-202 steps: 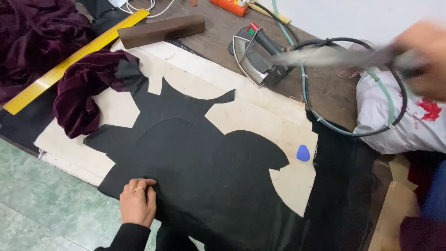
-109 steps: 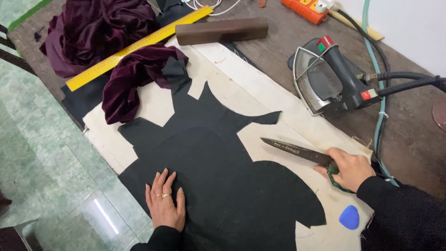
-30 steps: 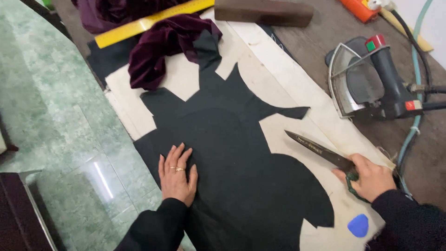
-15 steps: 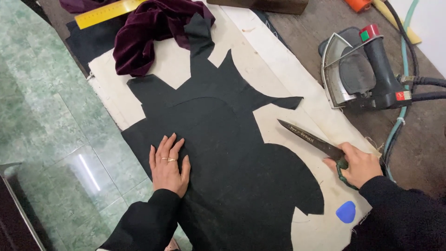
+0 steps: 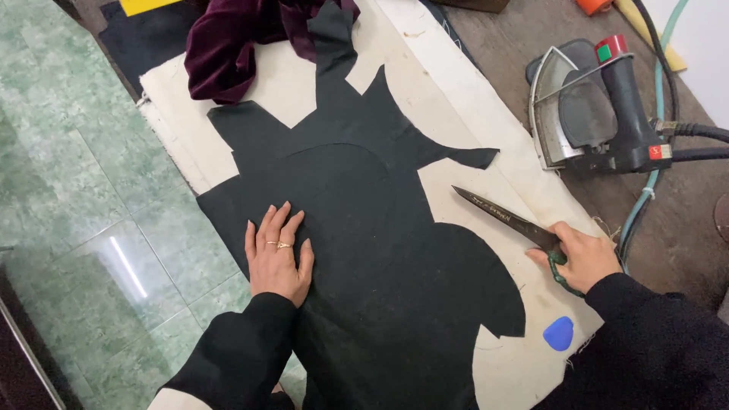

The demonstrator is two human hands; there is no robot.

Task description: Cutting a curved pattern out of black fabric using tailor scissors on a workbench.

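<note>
On cream padded table (image 5: 486, 99), left hand (image 5: 277, 258) is lying flat, fingers spread, pinning cut black fabric (image 5: 364, 250) smooth. Right hand (image 5: 585, 257) is gripping tailor's shears (image 5: 505, 219), blades closed, resting beside fabric edge. Steam iron (image 5: 592, 114) is sitting well apart, blue chalk (image 5: 559, 334) near right sleeve.

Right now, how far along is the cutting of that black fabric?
Done: the black fabric already shows cut-out notches and curved edges against the cream underlay. In hand: the left hand lies flat on the cloth, and the right hand holds the shears with blades shut, tip pointing at the cloth's right edge. Left: I cannot tell which edges remain uncut. The iron stands unused, and the blue chalk lies aside.
</note>
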